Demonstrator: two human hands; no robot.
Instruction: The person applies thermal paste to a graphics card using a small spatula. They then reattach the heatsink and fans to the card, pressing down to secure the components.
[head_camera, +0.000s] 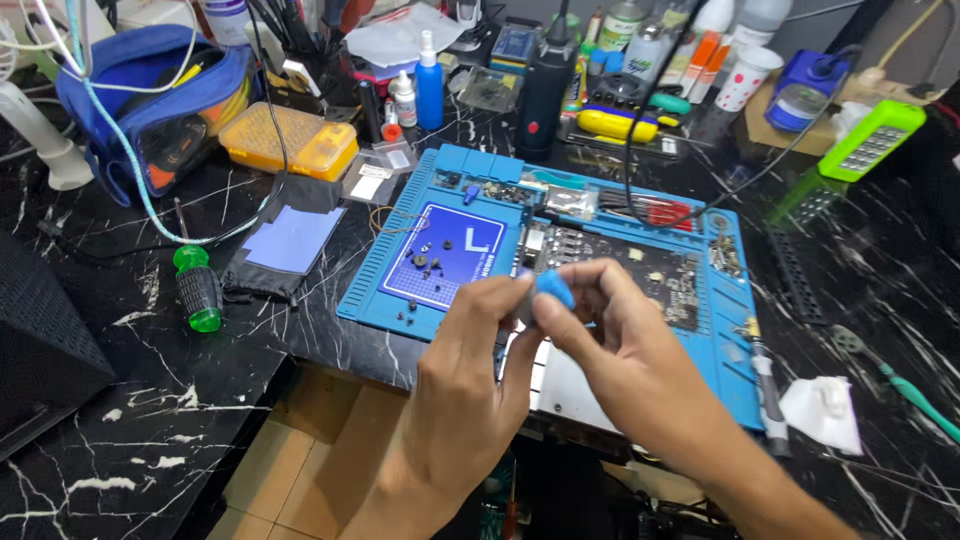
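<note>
Both of my hands meet above the front edge of a blue work mat (380, 290). My right hand (610, 330) pinches a small blue cap-like piece (553, 288) between thumb and fingers. My left hand (470, 370) is closed around something small just beside it; what it holds is hidden by the fingers. Behind the hands a dark circuit board (660, 275) lies on the mat, and several small screws (425, 262) sit on the mat's gridded square.
A green-handled screwdriver (198, 290) lies on the black marble bench at left near a pale blue cloth (292, 238). A yellow parts box (290, 140), blue bag (150, 100), bottles and tools crowd the back. A white tissue (822, 410) and pen-like tool (768, 390) lie at right.
</note>
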